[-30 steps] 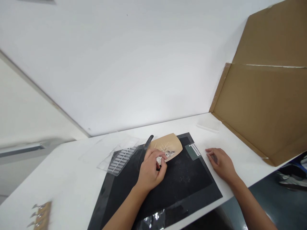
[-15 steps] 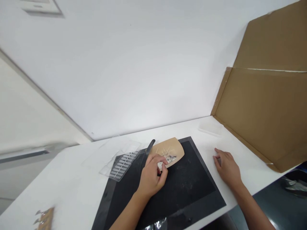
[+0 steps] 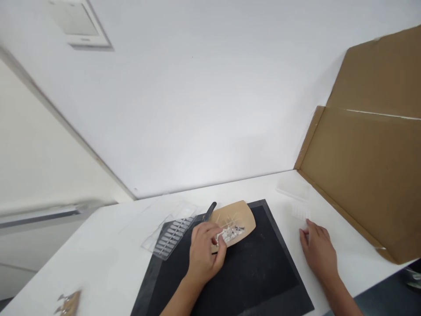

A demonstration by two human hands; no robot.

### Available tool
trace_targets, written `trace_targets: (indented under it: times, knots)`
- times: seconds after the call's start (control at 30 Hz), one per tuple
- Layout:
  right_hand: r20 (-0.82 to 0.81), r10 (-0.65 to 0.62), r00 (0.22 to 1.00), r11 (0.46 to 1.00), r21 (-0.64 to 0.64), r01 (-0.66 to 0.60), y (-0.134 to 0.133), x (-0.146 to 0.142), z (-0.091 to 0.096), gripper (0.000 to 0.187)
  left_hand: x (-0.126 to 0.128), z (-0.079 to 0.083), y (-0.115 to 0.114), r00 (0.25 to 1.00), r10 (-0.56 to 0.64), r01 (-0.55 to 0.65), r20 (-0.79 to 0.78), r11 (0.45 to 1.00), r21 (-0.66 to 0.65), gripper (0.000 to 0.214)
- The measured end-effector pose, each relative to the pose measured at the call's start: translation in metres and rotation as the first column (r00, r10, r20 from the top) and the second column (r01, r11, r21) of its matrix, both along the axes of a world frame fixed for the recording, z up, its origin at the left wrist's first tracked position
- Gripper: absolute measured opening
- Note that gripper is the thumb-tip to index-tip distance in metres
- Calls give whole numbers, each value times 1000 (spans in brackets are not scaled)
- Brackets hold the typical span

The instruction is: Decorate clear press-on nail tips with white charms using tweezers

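Observation:
My left hand (image 3: pixel 206 251) is over the near left edge of a tan paper tray (image 3: pixel 247 213). Its thumb and index finger curl together in a pinch; anything between them is too small to make out. Small white pieces (image 3: pixel 230 233), some dark bits and thin pale sticks lie in the tray. To the right, my right hand (image 3: pixel 318 250) rests on the white table, index finger reaching the near corner of a clear gridded plate (image 3: pixel 300 211). Its thumb stands apart from the index finger. Behind the tray's left side a black-handled tool (image 3: pixel 209 211) is partly hidden.
Under the tray lies a black mat (image 3: pixel 256 272). Clear plastic trays with slots (image 3: pixel 171 239) overlap its left corner. A clear box (image 3: pixel 292 189) sits near the wall. Cardboard (image 3: pixel 358 175) stands at the right. A brown object with metal clips (image 3: pixel 70 303) is at lower left.
The view has tilted upward and shifted slightly. My left hand has drawn back a little from the white pieces, uncovering more of them. My right hand stays by the gridded plate.

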State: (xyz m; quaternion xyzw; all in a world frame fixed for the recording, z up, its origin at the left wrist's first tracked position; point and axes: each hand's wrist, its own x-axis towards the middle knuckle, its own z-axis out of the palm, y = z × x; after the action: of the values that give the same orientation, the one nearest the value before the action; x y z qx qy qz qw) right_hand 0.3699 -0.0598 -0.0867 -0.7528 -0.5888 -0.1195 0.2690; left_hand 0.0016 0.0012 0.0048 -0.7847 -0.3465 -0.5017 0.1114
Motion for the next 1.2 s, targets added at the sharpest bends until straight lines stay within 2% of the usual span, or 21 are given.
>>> trace_targets:
  times: [0.1, 0.2, 0.23, 0.3, 0.33, 0.4, 0.43, 0.47, 0.5, 0.57, 0.6, 0.67, 0.7, 0.73, 0.8, 0.87, 0.93, 1.07, 1.2]
  knots:
    - [-12, -3, 1000, 1000, 3, 3, 0, -1, 2, 30, -2, 18, -3, 991, 80, -65, -108, 989, 135, 21]
    - [-22, -5, 1000, 1000, -11, 5, 1, -1, 4, 28, -8, 47, -13, 951, 185, -85, -249, 927, 365, 25]
    - [-29, -9, 1000, 1000, -16, 8, 1, -1, 5, 28, -12, 58, -17, 944, 199, -85, -263, 918, 388, 24]
    - [-43, -17, 999, 1000, -26, 16, 0, 0, 5, 30, -27, 75, -29, 938, 213, -123, -274, 942, 312, 23]
    - [-54, -18, 998, 999, -33, 17, 0, 1, 5, 31, -38, 81, -35, 931, 213, -149, -296, 963, 224, 21]
    - [-78, -23, 997, 999, -29, 21, 0, 5, 4, 34, -68, 82, -50, 902, 243, -240, -358, 969, 54, 15]
    - [-96, -3, 995, 1000, -18, 2, -1, 7, 3, 35, -86, 78, -59, 879, 301, -325, -368, 946, -2, 14]
    - [-117, 17, 993, 1000, -7, -18, -1, 10, 2, 36, -105, 70, -69, 841, 385, -430, -380, 902, -39, 14]
    - [-135, 19, 991, 1000, 15, -17, -1, 12, 2, 38, -124, 60, -80, 789, 498, -549, -361, 835, -48, 17]
    - [-181, 20, 983, 1000, 24, -16, -1, 17, 3, 45, -161, 35, -102, 615, 736, -785, -283, 604, -136, 28]
    - [-228, -5, 974, 1000, 1, 5, -2, 18, 4, 47, -178, 22, -112, 526, 804, -849, -276, 477, -229, 35]
    - [-360, -109, 927, 990, -125, 67, -3, 20, 8, 51, -204, -3, -125, 374, 874, -888, -310, 241, -392, 52]
    - [-414, -127, 901, 984, -170, 61, -4, 20, 11, 54, -213, -13, -129, 332, 889, -876, -315, 167, -452, 62]
    - [-455, -123, 882, 980, -195, 36, -5, 19, 13, 57, -220, -21, -131, 300, 905, -854, -301, 114, -507, 73]
    - [-490, -87, 867, 981, -193, -11, -6, 18, 17, 59, -224, -30, -130, 284, 913, -771, -293, 36, -635, 86]
    - [-489, -62, 870, 983, -181, -32, -8, 16, 20, 59, -220, -34, -126, 236, 920, -762, -313, -24, -647, 92]
    - [-483, -67, 873, 983, -180, -24, -10, 16, 22, 59, -212, -34, -122, 214, 918, -772, -333, -50, -634, 94]
    - [-469, -102, 877, 982, -189, 13, -12, 20, 20, 60, -208, -34, -120, 181, 918, -752, -352, -101, -651, 84]
    - [-465, -94, 880, 975, -220, -12, -11, 23, 17, 60, -213, -39, -124, 159, 933, -749, -323, -99, -655, 70]
